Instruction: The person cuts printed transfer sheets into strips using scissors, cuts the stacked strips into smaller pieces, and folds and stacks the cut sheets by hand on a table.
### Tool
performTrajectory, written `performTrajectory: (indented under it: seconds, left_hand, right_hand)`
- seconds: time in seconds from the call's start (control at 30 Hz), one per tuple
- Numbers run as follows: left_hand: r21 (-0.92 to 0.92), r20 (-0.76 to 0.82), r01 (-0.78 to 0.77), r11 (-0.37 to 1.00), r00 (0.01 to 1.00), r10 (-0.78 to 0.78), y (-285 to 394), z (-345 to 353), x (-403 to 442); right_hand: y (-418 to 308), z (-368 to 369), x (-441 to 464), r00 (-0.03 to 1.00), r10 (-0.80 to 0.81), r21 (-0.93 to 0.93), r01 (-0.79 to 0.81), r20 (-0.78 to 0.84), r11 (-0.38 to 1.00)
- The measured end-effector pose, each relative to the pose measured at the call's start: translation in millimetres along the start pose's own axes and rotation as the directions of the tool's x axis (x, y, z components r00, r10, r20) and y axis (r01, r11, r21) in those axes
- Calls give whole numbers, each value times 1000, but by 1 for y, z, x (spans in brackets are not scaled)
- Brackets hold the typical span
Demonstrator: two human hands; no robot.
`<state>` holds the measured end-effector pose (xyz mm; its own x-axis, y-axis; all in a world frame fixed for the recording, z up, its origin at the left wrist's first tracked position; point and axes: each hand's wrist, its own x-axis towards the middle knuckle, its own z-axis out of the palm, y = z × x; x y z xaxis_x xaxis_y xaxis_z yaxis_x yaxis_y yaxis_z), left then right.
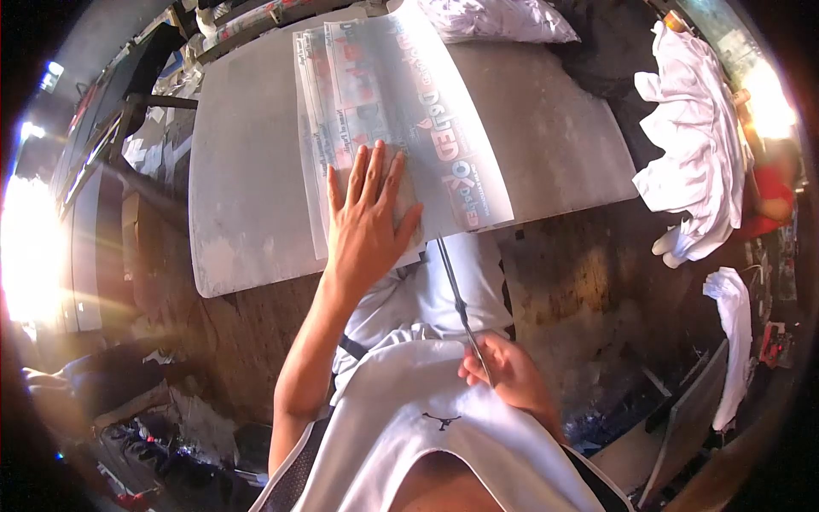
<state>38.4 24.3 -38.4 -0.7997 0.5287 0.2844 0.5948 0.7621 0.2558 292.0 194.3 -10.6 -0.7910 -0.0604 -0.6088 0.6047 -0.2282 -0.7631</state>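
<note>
My left hand (367,209) lies flat, fingers spread, on a stack of thin translucent sheets (431,183) printed with mirrored red and blue lettering. The sheets lie on a grey tabletop (247,171), with their near edge close to my body. Low in front of my lap, my right hand (512,375) is closed on the handles of long metal scissors (461,305). Their tips point away from me and meet the sheets' near edge, to the right of my left hand. The blades look nearly closed; whether they have cut into a sheet I cannot tell.
A clear plastic bag of white material (503,19) sits at the table's far edge. White cloths (691,145) hang at the right, near a person in red (772,200). A white bundle (729,341) stands lower right. At the lower left another person's hand (47,388) shows.
</note>
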Motion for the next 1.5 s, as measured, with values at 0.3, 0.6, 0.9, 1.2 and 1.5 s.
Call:
performTrajectory:
  seconds: [0.3, 0.6, 0.9, 1.2, 1.5]
  left_hand:
    - [-53, 14, -35, 998, 999, 36, 0, -7, 0]
    - [-25, 17, -21, 999, 1000, 21, 1, -4, 1]
    - [13, 55, 21, 1000, 998, -21, 3, -5, 1]
    - [-24, 23, -7, 1000, 1000, 7, 1, -2, -1]
    - [-58, 38, -3, 998, 999, 5, 0, -6, 1]
  right_hand:
    - [-12, 11, 36, 990, -140, -94, 139, -12, 986]
    - [-15, 13, 47, 978, -206, -52, 204, -36, 978]
    - [-15, 8, 48, 977, -211, -50, 210, -11, 976]
    - [-23, 16, 40, 986, -147, -64, 142, -78, 988]
    - [-31, 17, 38, 990, -95, -47, 90, -109, 995]
